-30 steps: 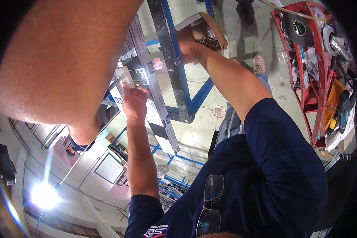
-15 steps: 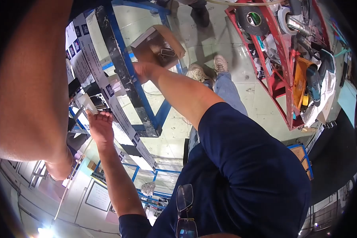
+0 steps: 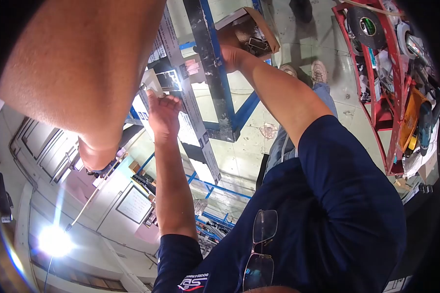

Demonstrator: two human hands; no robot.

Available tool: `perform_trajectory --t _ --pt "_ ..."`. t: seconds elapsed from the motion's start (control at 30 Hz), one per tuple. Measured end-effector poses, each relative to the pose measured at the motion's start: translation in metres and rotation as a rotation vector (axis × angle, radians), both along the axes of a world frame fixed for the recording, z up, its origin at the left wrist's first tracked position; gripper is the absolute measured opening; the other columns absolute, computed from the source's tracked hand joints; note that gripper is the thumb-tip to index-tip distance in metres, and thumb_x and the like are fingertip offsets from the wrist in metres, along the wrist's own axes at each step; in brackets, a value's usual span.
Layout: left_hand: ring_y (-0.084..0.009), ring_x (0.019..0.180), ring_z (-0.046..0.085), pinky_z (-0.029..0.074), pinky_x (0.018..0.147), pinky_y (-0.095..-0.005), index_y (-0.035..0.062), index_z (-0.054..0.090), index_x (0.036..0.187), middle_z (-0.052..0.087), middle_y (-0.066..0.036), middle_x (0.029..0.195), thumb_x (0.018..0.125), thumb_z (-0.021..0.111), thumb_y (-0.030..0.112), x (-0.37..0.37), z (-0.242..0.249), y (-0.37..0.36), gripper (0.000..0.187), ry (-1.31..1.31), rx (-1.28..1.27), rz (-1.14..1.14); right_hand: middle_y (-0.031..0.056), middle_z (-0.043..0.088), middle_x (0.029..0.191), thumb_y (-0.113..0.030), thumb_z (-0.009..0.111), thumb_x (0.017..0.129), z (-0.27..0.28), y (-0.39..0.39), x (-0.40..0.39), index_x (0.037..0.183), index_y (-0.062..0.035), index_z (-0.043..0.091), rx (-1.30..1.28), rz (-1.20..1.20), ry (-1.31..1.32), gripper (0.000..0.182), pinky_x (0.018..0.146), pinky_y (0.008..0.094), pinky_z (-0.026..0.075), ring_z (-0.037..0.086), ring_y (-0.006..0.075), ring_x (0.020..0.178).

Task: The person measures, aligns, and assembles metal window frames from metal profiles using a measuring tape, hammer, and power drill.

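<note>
My left hand (image 3: 165,117) is raised palm up, fingers curled, with a small white flat piece (image 3: 155,83) between thumb and fingers. That piece lies against the open end of a metal profile (image 3: 170,80), beside a long bar covered in printed film (image 3: 189,105). My right hand (image 3: 230,58) reaches past the dark post of a blue frame (image 3: 215,73) at the near edge of an open cardboard box (image 3: 266,27). Small metal parts (image 3: 257,44) lie in that box. The post and the box edge hide the fingers of my right hand.
Another person's bare arm (image 3: 83,68) fills the upper left, very close to the camera. On the right stands a red rack (image 3: 376,115) crowded with tape rolls, tools and a teal drill (image 3: 425,124). A bright lamp (image 3: 55,240) shines at lower left.
The view has shifted, so the scene sits further right and higher. The other person's arm looks larger. My left hand stays at the white piece and my right hand at the box.
</note>
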State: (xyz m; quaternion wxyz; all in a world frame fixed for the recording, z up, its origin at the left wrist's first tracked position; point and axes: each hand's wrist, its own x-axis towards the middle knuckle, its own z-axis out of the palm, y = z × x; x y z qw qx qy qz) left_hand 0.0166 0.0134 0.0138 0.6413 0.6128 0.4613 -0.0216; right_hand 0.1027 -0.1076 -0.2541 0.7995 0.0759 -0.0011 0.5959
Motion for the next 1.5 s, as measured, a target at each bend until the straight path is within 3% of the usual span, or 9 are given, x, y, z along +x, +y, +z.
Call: perform_trajectory --t 0.2,0.27,0.43,0.8,0.9,1.0,1.37,1.5 --pt "-0.0228 0.077 0.061 0.05 0.076 -0.0386 0.0086 0.052 0.091 0.059 -0.007 0.078 0.1 0.05 0.054 0.0 -0.002 0.002 0.047 0.018 0.011 0.0 0.0159 0.071 0.11 -0.037 0.065 0.093 0.017 -0.008 0.001 0.118 -0.0044 0.066 -0.049 0.043 0.085 0.042 0.09 0.0542 0.052 0.069 0.0307 0.098" --pt "-0.0236 0.079 0.061 0.051 0.078 -0.0399 0.0093 0.052 0.092 0.06 -0.008 0.082 0.1 0.053 0.051 -0.002 -0.002 0.005 0.042 -0.003 -0.015 -0.027 0.0072 0.072 0.08 -0.036 0.069 0.09 0.028 -0.012 0.001 0.082 -0.009 0.069 -0.195 0.02 0.088 0.028 0.072 0.0386 0.056 0.068 0.0197 0.07" --pt "-0.0229 0.076 0.065 0.055 0.077 -0.0406 0.0112 0.057 0.088 0.065 -0.006 0.077 0.098 0.056 0.052 -0.011 -0.009 0.009 0.042 -0.123 -0.08 -0.05 0.0084 0.072 0.081 -0.034 0.068 0.091 0.033 -0.014 0.003 0.082 -0.008 0.069 -0.201 0.032 0.131 0.027 0.074 0.0392 0.057 0.069 0.0209 0.071" --pt "-0.0242 0.076 0.06 0.05 0.077 -0.0397 0.0085 0.053 0.091 0.06 -0.008 0.078 0.101 0.05 0.052 0.0 0.0 -0.003 0.045 0.011 0.016 0.016 0.0091 0.072 0.085 -0.035 0.069 0.09 0.031 -0.018 0.001 0.087 -0.0078 0.069 -0.138 0.005 0.041 0.028 0.08 0.043 0.057 0.07 0.0221 0.077" --pt "-0.0218 0.074 0.064 0.054 0.074 -0.0388 0.011 0.055 0.087 0.063 -0.005 0.077 0.1 0.052 0.053 -0.001 -0.001 0.0 0.044 0.017 0.014 0.022 0.0089 0.072 0.085 -0.037 0.07 0.09 0.034 -0.019 0.001 0.088 -0.0081 0.07 -0.169 0.008 0.036 0.029 0.08 0.0436 0.057 0.069 0.0219 0.077" --pt "-0.0237 0.077 0.06 0.049 0.077 -0.0392 0.0088 0.052 0.091 0.058 -0.007 0.077 0.101 0.05 0.053 0.0 0.002 -0.008 0.045 0.015 0.034 0.011 0.0091 0.072 0.086 -0.038 0.07 0.089 0.028 -0.014 -0.001 0.089 -0.0082 0.07 -0.17 0.024 0.087 0.03 0.081 0.045 0.056 0.07 0.022 0.078" --pt "-0.0208 0.076 0.063 0.053 0.074 -0.0372 0.0118 0.053 0.089 0.062 -0.004 0.077 0.099 0.051 0.057 -0.004 -0.005 -0.002 0.046 0.003 0.049 0.018 0.0109 0.072 0.084 -0.04 0.072 0.088 0.025 -0.015 -0.001 0.086 -0.006 0.07 -0.089 -0.004 0.067 0.034 0.078 0.0451 0.058 0.07 0.0238 0.075" --pt "-0.0202 0.076 0.062 0.053 0.075 -0.037 0.0124 0.052 0.088 0.061 -0.004 0.078 0.1 0.049 0.057 -0.004 -0.007 0.0 0.047 0.001 0.051 0.022 0.0137 0.072 0.083 -0.041 0.07 0.089 0.023 -0.016 -0.001 0.084 -0.0038 0.069 -0.1 0.025 0.078 0.037 0.086 0.055 0.056 0.071 0.0291 0.077"
